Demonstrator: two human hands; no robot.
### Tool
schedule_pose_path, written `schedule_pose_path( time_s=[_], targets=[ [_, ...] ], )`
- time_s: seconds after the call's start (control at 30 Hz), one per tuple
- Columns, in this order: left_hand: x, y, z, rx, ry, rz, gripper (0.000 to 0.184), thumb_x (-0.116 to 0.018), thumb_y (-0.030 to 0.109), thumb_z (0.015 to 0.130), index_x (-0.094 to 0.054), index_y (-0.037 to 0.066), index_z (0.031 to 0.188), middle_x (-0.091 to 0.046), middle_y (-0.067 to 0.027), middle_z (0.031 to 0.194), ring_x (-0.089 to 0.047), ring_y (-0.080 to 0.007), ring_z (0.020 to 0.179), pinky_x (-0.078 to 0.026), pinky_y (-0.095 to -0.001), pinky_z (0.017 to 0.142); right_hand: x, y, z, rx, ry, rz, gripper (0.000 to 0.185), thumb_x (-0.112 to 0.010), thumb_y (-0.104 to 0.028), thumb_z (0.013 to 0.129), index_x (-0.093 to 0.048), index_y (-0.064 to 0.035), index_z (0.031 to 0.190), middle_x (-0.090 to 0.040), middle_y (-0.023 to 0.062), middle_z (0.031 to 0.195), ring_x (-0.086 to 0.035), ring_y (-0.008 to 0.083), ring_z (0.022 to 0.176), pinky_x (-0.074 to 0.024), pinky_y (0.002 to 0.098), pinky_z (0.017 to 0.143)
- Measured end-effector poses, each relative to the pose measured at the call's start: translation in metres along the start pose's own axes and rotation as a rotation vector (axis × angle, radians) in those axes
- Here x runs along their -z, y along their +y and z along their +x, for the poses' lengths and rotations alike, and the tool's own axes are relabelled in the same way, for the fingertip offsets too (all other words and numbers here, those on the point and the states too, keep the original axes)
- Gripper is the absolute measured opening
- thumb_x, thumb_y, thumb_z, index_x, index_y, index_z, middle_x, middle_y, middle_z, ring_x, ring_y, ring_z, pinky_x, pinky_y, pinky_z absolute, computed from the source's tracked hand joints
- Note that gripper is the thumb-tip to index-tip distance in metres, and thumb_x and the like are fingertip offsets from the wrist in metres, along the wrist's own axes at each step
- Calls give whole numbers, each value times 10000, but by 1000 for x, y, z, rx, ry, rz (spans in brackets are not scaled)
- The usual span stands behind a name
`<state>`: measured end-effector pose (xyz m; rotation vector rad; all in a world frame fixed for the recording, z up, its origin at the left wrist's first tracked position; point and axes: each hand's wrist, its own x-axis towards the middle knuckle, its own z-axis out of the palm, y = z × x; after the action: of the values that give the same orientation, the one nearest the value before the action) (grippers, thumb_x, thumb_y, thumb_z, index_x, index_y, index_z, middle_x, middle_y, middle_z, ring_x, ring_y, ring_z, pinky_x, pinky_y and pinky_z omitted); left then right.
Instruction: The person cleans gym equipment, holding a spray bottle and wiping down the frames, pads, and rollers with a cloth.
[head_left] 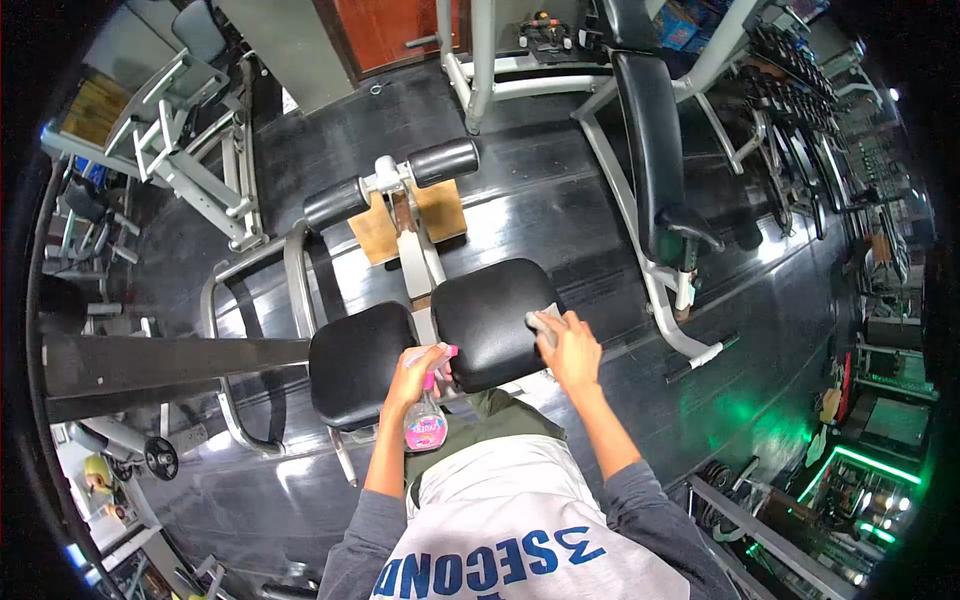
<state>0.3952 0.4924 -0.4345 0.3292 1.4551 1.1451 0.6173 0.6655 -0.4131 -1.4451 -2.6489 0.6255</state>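
My left hand [406, 382] is wrapped round the neck of a spray bottle [427, 426] with a pink trigger head and pink contents. The bottle hangs upright close to my lap, in front of a black padded seat [362, 362]. My right hand [573, 352] grips a small greyish cloth [543, 322], mostly hidden by the fingers. That cloth is at the right edge of a second black pad [490, 305], which looks shiny; whether it presses on the surface I cannot tell.
Beyond the pads stand black foam rollers [445, 162] on a metal post, with a wooden block [441, 208] beneath. A tall padded bench [652, 150] rises to the right. A steel beam [180, 365] extends in from the left. Dumbbell racks [795, 75] line the far right.
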Motion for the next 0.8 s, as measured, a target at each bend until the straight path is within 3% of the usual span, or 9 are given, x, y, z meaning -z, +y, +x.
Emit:
schedule_pose_path(
  time_s=[0.1,0.23,0.37,0.43,0.57,0.63,0.77,0.8],
  targets=[
    [-6,-7,14,42,-70,5,453,-569,440,934,-678,7,859,-641,-79,715,-642,-155,616,-462,-274,423,-22,-16,-30,168,-8,21,489,-710,-286,808,-617,-312,1288,-576,68,1049,-607,299,933,-545,461,721],
    [-18,-2,19,36,-122,2,475,-579,463,934,-650,-3,875,-646,-84,756,-656,-173,626,-491,-275,421,-15,-11,-46,205,-61,99,483,-712,-296,804,-625,-324,1278,-573,64,1034,-602,287,936,-540,462,711],
    [-26,0,19,57,-161,7,440,-548,425,950,-668,11,862,-639,-75,724,-636,-152,634,-471,-268,421,-2,22,-20,-80,147,81,351,-680,-240,832,-705,-305,1176,-614,67,1010,-624,315,930,-547,454,748],
    [-30,1,20,57,-185,9,436,-546,421,953,-666,10,870,-638,-73,730,-637,-152,641,-475,-268,421,4,23,-10,-218,117,142,366,-681,-238,831,-700,-304,1191,-620,65,1047,-632,305,950,-548,438,756],
    [-38,2,25,79,-189,10,434,-554,424,949,-663,12,868,-639,-71,735,-637,-150,634,-473,-270,418,-17,16,-37,-114,240,143,377,-692,-235,820,-702,-313,1190,-618,67,1031,-630,299,943,-542,433,744],
    [-39,2,26,83,-184,1,434,-557,426,947,-662,13,864,-639,-71,732,-637,-150,627,-472,-272,416,-10,10,-54,-86,90,208,371,-698,-245,816,-708,-323,1179,-619,74,1012,-627,300,944,-534,444,748],
    [-32,1,32,150,-231,11,443,-570,439,938,-656,14,848,-641,-77,738,-638,-162,602,-468,-282,407,-11,26,-28,-137,255,315,326,-680,-261,844,-715,-321,1162,-624,88,941,-634,321,907,-524,440,785],
    [-30,1,33,179,-251,23,447,-573,444,936,-654,15,844,-642,-80,742,-640,-167,597,-469,-285,405,-6,26,-14,-252,183,379,272,-628,-290,896,-720,-303,1151,-639,100,946,-641,340,916,-519,435,804]
  ],
)
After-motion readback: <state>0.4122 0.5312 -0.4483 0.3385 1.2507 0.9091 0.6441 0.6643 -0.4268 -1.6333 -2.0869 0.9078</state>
